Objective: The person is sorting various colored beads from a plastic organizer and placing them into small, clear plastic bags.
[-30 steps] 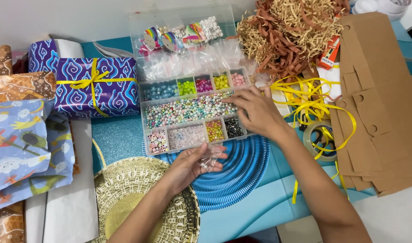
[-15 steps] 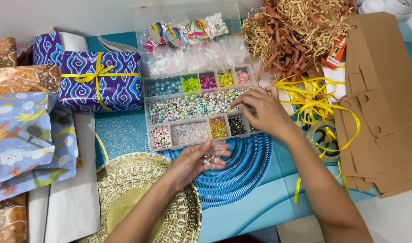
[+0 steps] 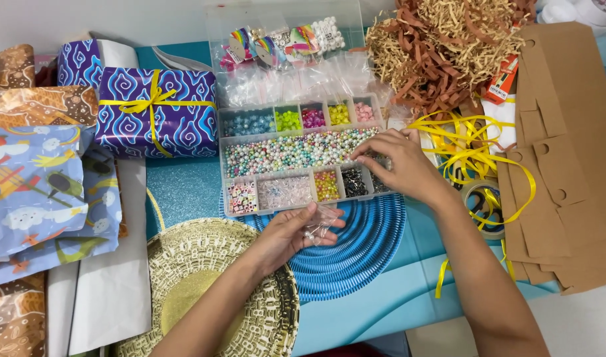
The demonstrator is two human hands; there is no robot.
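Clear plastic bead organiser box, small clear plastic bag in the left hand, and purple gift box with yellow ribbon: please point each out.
Clear plastic bead organiser box (image 3: 292,151): head view, on the long middle compartment.
Small clear plastic bag (image 3: 318,227): head view, on its middle beside the left fingers.
Purple gift box with yellow ribbon (image 3: 184,129): head view, on its top face.

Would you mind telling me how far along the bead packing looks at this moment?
Done: one gift box is wrapped and tied with yellow ribbon. In hand: the left hand holds a small clear bag with a few beads inside, while the right hand picks in the bead tray. Left: the bag looks far from full, and the kraft boxes lie flat, unfolded.
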